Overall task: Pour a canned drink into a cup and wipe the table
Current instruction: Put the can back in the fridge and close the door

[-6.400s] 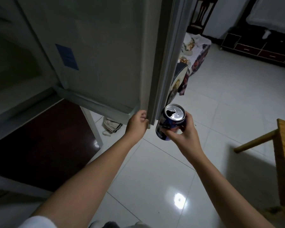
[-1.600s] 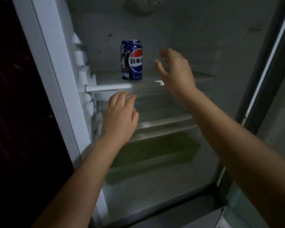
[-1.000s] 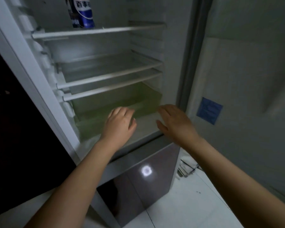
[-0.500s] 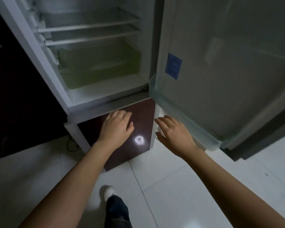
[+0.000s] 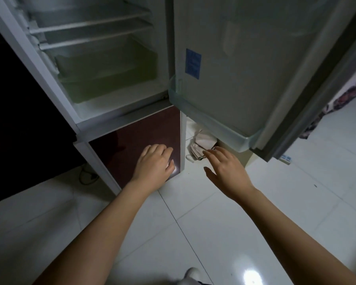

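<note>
only a blue label, unreadable, on the fridge door.

One fridge, two shelves, one drawer, two hands

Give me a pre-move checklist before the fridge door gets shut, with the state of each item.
1. Left hand free: ok, fingers relaxed, holding nothing.
2. Right hand free: ok, open, holding nothing.
3. Fridge door open, needing a push: ok, it stands swung wide.
4. Door's bottom shelf free of loose items: ok, nothing seen in it.
5. Can inside the fridge: cannot tell, the upper shelves are out of view.
6. Door's swing path unobstructed: cannot tell; crumpled cloth lies on the floor beneath.
</note>
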A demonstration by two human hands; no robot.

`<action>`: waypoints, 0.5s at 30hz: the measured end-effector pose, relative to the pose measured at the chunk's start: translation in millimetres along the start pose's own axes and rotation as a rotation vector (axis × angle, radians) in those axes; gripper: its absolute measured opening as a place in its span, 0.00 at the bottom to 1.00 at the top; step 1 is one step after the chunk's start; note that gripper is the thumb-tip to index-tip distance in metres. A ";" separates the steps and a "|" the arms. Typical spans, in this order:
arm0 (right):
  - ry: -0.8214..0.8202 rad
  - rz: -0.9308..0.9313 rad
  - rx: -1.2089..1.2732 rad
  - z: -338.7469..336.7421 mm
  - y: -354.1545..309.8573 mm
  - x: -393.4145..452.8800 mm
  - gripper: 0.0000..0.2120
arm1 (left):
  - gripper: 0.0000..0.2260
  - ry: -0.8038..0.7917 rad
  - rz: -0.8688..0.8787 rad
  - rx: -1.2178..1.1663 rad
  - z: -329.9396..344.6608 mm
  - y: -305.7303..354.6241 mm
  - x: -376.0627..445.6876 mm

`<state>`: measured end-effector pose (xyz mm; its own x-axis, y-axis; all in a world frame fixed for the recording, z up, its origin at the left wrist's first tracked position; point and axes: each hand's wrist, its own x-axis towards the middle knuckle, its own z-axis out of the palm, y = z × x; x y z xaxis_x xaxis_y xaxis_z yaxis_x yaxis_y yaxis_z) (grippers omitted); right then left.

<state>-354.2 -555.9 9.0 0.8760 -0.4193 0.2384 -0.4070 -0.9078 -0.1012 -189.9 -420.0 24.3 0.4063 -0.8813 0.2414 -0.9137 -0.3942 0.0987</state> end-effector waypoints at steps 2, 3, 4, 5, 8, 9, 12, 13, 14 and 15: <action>-0.005 0.061 0.003 -7.5 2.6 -16.6 0.22 | 0.20 -0.008 0.041 -0.019 0.7 10.8 -3.2; 0.000 0.093 -0.004 -11.2 4.9 -26.3 0.22 | 0.19 -0.005 0.067 -0.031 2.3 17.2 -4.4; 0.003 0.127 -0.014 -15.4 8.0 -36.3 0.22 | 0.19 -0.004 0.094 -0.042 4.3 24.4 -4.8; 0.001 0.164 -0.023 -19.1 11.6 -46.3 0.22 | 0.19 -0.012 0.117 -0.053 6.2 32.2 -4.9; -0.014 0.284 -0.033 -28.6 26.3 -76.8 0.22 | 0.19 -0.044 0.168 -0.117 14.0 57.9 -3.0; -0.016 0.324 -0.035 -32.1 32.5 -86.8 0.22 | 0.19 -0.050 0.180 -0.136 16.3 66.8 -2.0; -0.007 0.415 -0.031 -45.6 51.1 -109.9 0.22 | 0.19 -0.045 0.221 -0.151 21.8 92.2 1.6; 0.001 0.437 -0.026 -50.0 57.9 -115.3 0.22 | 0.19 -0.045 0.234 -0.153 23.1 100.1 3.6; 0.011 0.457 -0.022 -53.8 65.5 -119.7 0.22 | 0.19 -0.046 0.244 -0.154 23.9 108.2 5.8; 0.016 0.475 -0.018 -56.6 74.0 -122.7 0.22 | 0.19 -0.043 0.251 -0.157 25.3 116.1 9.0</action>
<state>-506.4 -571.2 27.0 0.5876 -0.7878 0.1848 -0.7661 -0.6151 -0.1865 -292.2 -480.3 13.5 0.1646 -0.9577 0.2360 -0.9742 -0.1205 0.1906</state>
